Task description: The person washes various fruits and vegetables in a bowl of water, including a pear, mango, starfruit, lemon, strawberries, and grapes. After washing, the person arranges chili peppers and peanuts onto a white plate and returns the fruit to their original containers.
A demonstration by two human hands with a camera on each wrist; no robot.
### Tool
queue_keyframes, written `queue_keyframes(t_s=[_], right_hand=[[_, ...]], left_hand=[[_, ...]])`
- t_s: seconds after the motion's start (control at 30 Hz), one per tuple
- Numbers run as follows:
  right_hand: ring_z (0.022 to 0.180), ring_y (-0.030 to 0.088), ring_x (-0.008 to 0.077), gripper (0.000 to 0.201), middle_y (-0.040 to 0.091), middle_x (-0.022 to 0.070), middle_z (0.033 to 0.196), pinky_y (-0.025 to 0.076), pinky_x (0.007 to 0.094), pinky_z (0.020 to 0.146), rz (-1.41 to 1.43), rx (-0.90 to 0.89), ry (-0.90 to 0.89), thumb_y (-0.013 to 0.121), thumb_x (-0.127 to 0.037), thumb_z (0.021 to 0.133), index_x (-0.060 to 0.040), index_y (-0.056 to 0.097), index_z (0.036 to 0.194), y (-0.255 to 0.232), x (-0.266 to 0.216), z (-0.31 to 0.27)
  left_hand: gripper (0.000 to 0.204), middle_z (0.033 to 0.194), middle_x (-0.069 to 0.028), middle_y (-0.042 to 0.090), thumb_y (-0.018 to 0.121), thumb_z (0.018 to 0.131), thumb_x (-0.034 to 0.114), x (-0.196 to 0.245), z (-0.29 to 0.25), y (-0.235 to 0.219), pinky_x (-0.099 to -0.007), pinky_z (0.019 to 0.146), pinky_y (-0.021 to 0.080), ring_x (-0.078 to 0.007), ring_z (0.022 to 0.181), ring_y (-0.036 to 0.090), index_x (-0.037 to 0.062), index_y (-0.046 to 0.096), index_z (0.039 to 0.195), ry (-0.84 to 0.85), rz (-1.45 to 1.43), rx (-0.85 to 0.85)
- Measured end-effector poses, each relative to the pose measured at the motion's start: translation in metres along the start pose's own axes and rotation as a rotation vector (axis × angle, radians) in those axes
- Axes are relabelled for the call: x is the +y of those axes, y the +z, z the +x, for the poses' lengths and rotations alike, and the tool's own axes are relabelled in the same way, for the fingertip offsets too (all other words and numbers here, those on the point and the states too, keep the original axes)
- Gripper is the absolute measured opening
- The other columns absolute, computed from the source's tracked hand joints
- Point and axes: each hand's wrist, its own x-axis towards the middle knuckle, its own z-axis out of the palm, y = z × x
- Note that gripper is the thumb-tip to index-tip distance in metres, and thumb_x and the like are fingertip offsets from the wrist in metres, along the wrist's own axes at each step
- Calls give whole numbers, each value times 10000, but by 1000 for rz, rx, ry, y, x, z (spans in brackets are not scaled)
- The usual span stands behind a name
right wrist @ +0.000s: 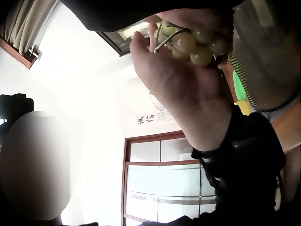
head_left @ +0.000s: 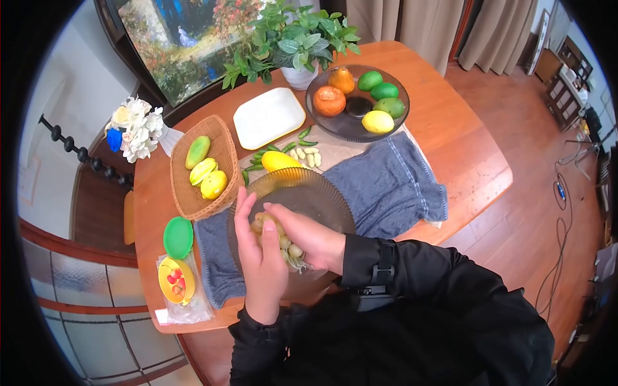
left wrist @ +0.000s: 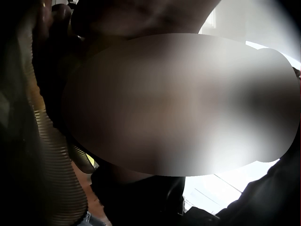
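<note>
A bunch of pale green grapes [head_left: 294, 251] is cupped between my two hands, above the dark ribbed glass bowl [head_left: 331, 202]. My left hand [head_left: 261, 267] holds it from the left, fingers pointing up and away. From the other side, my right hand [head_left: 315, 241] wraps the bunch, its fingers partly hidden behind the left. Thin stems hang at the near end. In the right wrist view, the grapes [right wrist: 184, 43] lie against the left palm. The left wrist view is mostly blurred, with the bowl's ribbed side [left wrist: 61, 169] at its left.
Beyond the bowl lie a yellow mango [head_left: 280, 161], green chillies [head_left: 308, 143] and peanuts [head_left: 310, 154]. A wicker basket [head_left: 183, 190] of fruit, a white tray [head_left: 267, 119] and a dark fruit plate [head_left: 322, 125] stand behind. A blue towel [head_left: 393, 183], yellow bowl [head_left: 166, 289] and green lid [head_left: 178, 238] flank it.
</note>
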Motion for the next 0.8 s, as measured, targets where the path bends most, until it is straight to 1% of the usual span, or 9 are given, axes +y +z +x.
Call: queue_keyframes(t_s=[0.23, 0.3, 0.43, 0.53, 0.6, 0.63, 0.7, 0.73, 0.8], right_hand=[[1023, 731, 227, 455, 724, 60, 1097, 605, 431, 935, 235, 103, -47, 534, -516, 1134, -123, 588, 1357, -10, -19, 11], [1101, 717, 249, 469, 708, 60, 1150, 586, 468, 1011, 255, 46, -79, 537, -520, 1134, -113, 574, 1365, -11, -19, 14], [1190, 686, 256, 558, 663, 67, 1333, 551, 470, 1096, 194, 59, 2, 538, -555, 1137, -97, 519, 1455, -3, -26, -4], [1295, 640, 253, 681, 579, 77, 1488, 508, 478, 1163, 54, -145, 5, 548, -593, 1134, -106, 407, 1588, -14, -27, -6], [1333, 629, 228, 784, 522, 72, 1571, 502, 488, 1172, -42, -381, 92, 602, -580, 1123, -120, 287, 1674, -19, -30, -4], [1333, 629, 228, 784, 522, 72, 1571, 502, 488, 1172, -43, -380, 91, 602, -580, 1123, -120, 287, 1674, -19, -28, -6], [1350, 616, 207, 738, 538, 56, 1567, 494, 496, 1175, -250, -331, -17, 641, -501, 1124, -120, 315, 1666, 0, -32, -24], [1306, 654, 211, 799, 530, 70, 1588, 532, 431, 1130, -354, -275, -38, 679, -399, 1117, -125, 248, 1732, 7, -38, -32], [1278, 677, 226, 861, 518, 105, 1603, 545, 395, 1105, -564, -195, -140, 700, -358, 1105, -136, 190, 1762, 7, -33, -32]], left_hand=[[932, 1721, -200, 424, 904, 842, 130, 23, -7, -12, -489, 1301, 363, -363, 1603, 401, 18, 434, 1639, 8, -103, -287], [1056, 1646, -163, 497, 997, 754, 260, 18, -2, -16, -456, 1278, 387, -368, 1527, 473, 21, 453, 1626, 307, 479, -348], [1012, 1599, -153, 527, 985, 741, 167, 0, -2, -27, -473, 1258, 414, -406, 1493, 492, 17, 472, 1600, 256, 481, -371], [855, 1575, -164, 534, 924, 829, 152, -6, -2, -33, -471, 1248, 420, -374, 1490, 502, 1, 495, 1553, 194, 423, -359], [587, 1514, -179, 587, 800, 983, 110, -19, 0, -32, -461, 1206, 457, -343, 1411, 571, 16, 537, 1500, 173, 169, -168], [587, 1514, -179, 587, 800, 983, 110, -21, -2, -32, -461, 1206, 457, -343, 1411, 571, 16, 537, 1500, 174, 168, -167], [396, 1468, -160, 619, 654, 1119, 145, -11, -3, -26, -404, 1154, 498, -263, 1339, 621, 14, 540, 1475, -115, -190, 47], [384, 1455, -150, 637, 540, 1199, 303, -15, -2, -26, -356, 1122, 532, -227, 1310, 648, 8, 540, 1446, -75, -134, 105], [356, 1433, -142, 638, 535, 1200, 293, -19, -1, -26, -363, 1110, 533, -223, 1297, 643, 10, 548, 1417, -93, -155, 162]])
